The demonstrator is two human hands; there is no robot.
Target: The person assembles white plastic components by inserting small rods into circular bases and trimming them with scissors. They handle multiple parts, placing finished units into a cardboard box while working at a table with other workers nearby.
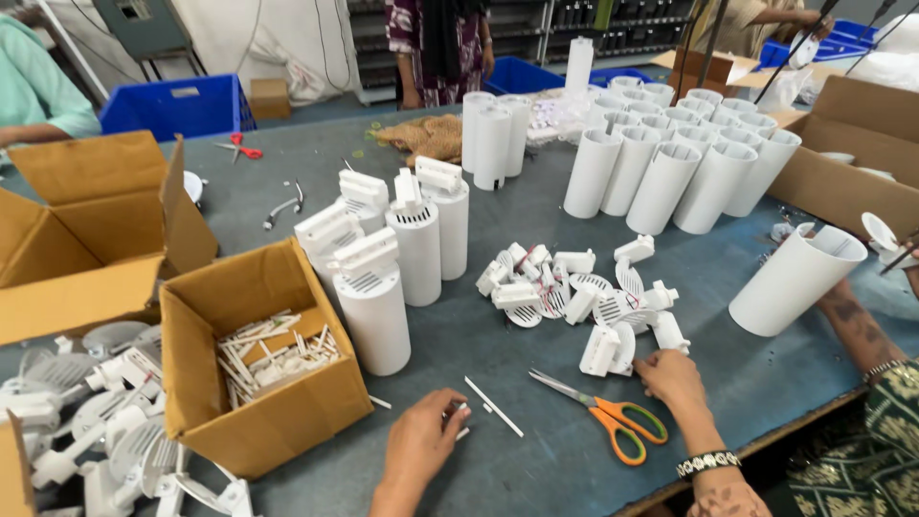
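A grey-blue worktable [536, 479] fills a cluttered workshop. At its near edge, the left hand [421, 442] pinches a small white strip [458, 414]; the right hand [673, 376], fingers curled, touches a white bracket [605, 349].

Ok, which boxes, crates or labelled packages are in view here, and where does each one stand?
Small cardboard box: open, brown, by the left hand, holding white strips.
Large cardboard box: open, brown, far left.
Cardboard box: brown, right edge.
Blue crate: rectangular, beyond the table, pale label.
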